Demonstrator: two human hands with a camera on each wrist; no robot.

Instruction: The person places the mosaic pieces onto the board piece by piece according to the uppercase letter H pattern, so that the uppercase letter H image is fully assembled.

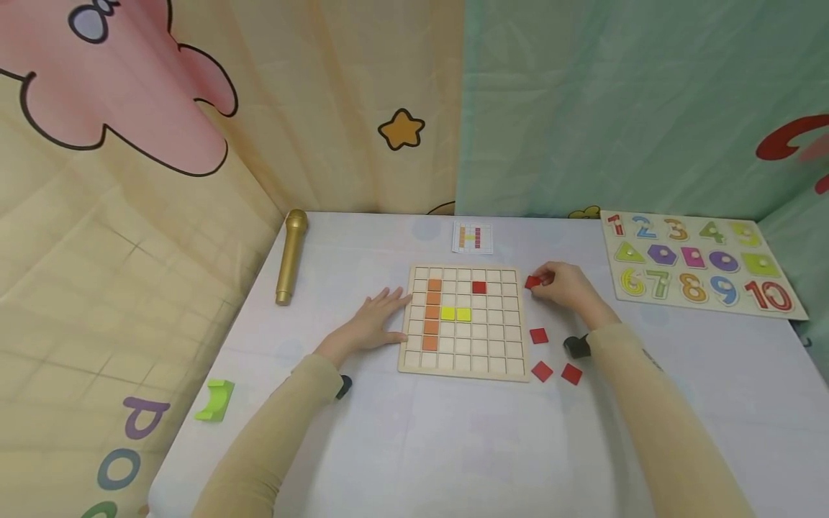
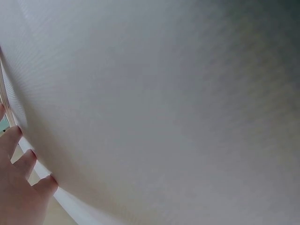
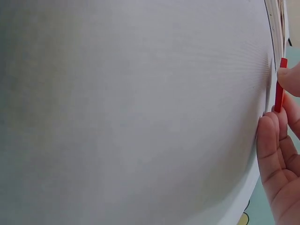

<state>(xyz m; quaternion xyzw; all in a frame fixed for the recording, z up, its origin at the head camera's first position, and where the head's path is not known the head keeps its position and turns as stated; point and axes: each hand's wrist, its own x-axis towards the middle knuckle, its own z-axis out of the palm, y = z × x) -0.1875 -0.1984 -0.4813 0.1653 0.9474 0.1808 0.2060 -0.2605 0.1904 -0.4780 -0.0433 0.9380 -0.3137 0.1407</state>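
Note:
A wooden grid board [image 1: 463, 375] lies on the white table, holding a column of orange tiles [image 1: 431, 312], two yellow tiles [image 1: 456, 314] side by side and one red tile [image 1: 478, 288]. My left hand [image 1: 370, 321] rests at the board's left edge with its fingers spread; in the left wrist view the fingers [image 2: 46, 185] show at the lower left. Off the board's upper right corner, my right hand [image 1: 562, 286] pinches a red square tile [image 1: 532, 282]. In the right wrist view that tile [image 3: 280, 86] is edge-on between thumb and fingers.
Loose red tiles [image 1: 539, 336] lie right of the board. Behind it is a small pattern card [image 1: 472, 237]. A number and shape puzzle [image 1: 702, 265] occupies the back right. On the left are a gold microphone [image 1: 291, 257] and a green curved block [image 1: 216, 401]. Curtains border the table.

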